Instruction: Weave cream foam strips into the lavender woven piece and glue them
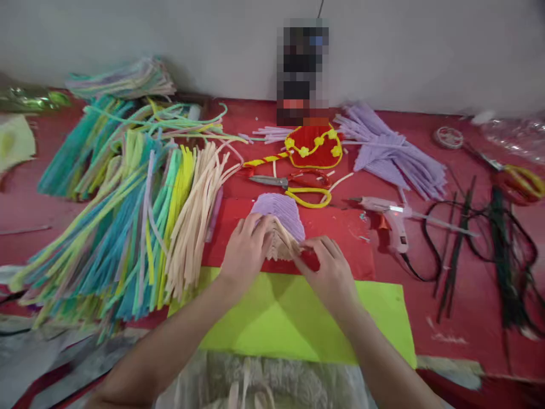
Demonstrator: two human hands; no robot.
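Observation:
A rounded lilac piece (279,207) made of pipe cleaners laid side by side lies on a red sheet (344,238). Over its near part runs a bent cream pipe cleaner (284,234), above a beige ribbed section. My left hand (242,248) is closed at the piece's left side, fingertips pressed on the cream strand. At the right edge, my right hand (332,270) pinches the strand's lower end between thumb and fingers. Both hands partly cover the piece, so its near corners are hidden.
Bundles of coloured pipe cleaners (140,227) spread on the left. Scissors (293,184) lie beyond my hands, below a red and yellow pipe-cleaner ornament (315,145). A glue gun (394,221) with its cord, lilac pipe cleaners (392,150) and dark strands (504,261) are rightward. A yellow-green sheet (276,318) lies nearest.

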